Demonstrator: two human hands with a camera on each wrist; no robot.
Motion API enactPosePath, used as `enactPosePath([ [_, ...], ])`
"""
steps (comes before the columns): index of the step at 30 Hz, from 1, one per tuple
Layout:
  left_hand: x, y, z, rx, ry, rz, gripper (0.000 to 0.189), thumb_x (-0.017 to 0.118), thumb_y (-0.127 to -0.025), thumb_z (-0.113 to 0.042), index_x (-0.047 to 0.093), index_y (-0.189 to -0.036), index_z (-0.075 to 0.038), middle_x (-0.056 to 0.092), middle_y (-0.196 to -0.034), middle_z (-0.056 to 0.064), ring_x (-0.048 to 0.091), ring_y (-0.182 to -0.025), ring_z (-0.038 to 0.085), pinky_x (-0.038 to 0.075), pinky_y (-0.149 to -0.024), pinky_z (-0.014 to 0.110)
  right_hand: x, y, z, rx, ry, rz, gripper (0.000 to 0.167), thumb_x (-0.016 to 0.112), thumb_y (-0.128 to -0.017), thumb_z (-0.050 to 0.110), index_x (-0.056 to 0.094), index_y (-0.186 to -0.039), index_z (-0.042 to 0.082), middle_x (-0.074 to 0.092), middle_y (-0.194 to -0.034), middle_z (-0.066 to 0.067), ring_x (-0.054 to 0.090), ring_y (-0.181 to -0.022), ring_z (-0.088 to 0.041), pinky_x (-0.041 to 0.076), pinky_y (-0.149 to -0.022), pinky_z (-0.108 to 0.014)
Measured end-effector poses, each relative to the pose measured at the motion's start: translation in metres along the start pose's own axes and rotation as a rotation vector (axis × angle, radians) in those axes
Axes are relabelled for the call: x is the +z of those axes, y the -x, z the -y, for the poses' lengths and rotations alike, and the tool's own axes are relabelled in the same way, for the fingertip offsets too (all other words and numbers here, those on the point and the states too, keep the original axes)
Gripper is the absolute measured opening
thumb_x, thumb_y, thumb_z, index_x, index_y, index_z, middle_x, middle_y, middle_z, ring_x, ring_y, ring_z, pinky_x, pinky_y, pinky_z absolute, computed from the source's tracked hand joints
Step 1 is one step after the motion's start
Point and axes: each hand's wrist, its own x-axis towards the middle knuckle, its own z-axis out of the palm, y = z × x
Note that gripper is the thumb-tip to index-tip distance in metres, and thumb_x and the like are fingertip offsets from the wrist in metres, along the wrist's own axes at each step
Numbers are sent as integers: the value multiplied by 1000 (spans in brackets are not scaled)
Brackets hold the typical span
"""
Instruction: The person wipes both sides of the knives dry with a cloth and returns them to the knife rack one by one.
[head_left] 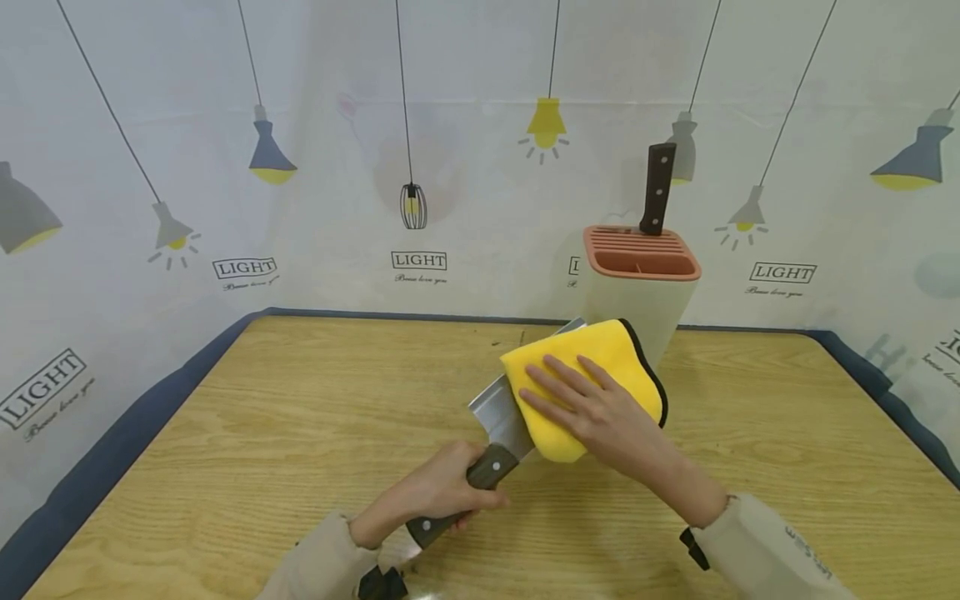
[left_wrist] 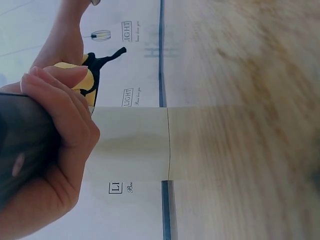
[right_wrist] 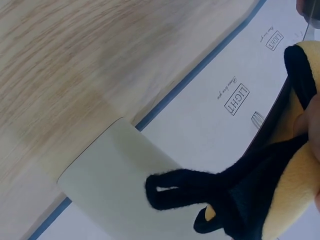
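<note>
A cleaver with a dark riveted handle [head_left: 492,467] and a broad steel blade [head_left: 501,414] is held slantwise above the table, its tip pointing away to the right. My left hand [head_left: 450,483] grips the handle; in the left wrist view the fingers of the left hand [left_wrist: 70,130] curl round it. A yellow cloth [head_left: 615,350] with black edging covers most of the blade. My right hand [head_left: 600,417] holds the cloth against it, fingers spread on top and the thumb hidden from the head view. Black trim [right_wrist: 240,195] of the cloth hangs down in the right wrist view.
Behind the cloth stands a cream knife block [head_left: 637,308] with an orange slotted top [head_left: 637,265]. A dark-handled knife [head_left: 657,187] stands upright in it. The wooden table [head_left: 300,417] ends at a white curtain [head_left: 322,167] printed with lamps.
</note>
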Motion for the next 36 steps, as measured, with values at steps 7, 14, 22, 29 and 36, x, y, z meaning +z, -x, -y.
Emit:
enactPosePath([
  [7,1,1,0,-3,-1,-7,14,63,-81,-8,50,-79,-3,48,-44,0,44,-33,8,40,-32,21,2,3,-7,81,4,0,68,71,-67,-6,48,-128,13,42,-134,-11,41,-121,-29,37,-94,-48],
  [14,1,2,1,-1,-6,-16,11,61,-81,-3,50,-80,-2,48,-45,0,44,-33,7,40,-32,21,5,9,-13,163,-18,3,70,73,-64,-8,49,-127,11,43,-133,-13,41,-120,-31,39,-90,-49],
  [22,1,3,1,-9,-18,-28,12,61,-79,-2,49,-79,-3,48,-44,-1,44,-32,7,40,-31,22,8,16,-20,270,-62,-4,73,69,-61,-17,49,-126,9,44,-131,-15,43,-118,-33,41,-86,-51],
  [29,1,4,2,8,0,-28,7,54,-77,3,48,-78,0,48,-45,0,44,-32,7,38,-31,20,10,23,-25,348,-75,-2,66,66,-64,-18,51,-124,6,46,-129,-17,45,-115,-35,43,-83,-50],
  [36,4,5,3,-21,-44,-102,9,54,-74,3,46,-76,-2,48,-43,-1,44,-30,7,39,-30,24,11,27,-26,390,-114,-17,68,70,-62,-16,51,-123,4,47,-127,-19,47,-112,-37,44,-80,-50],
])
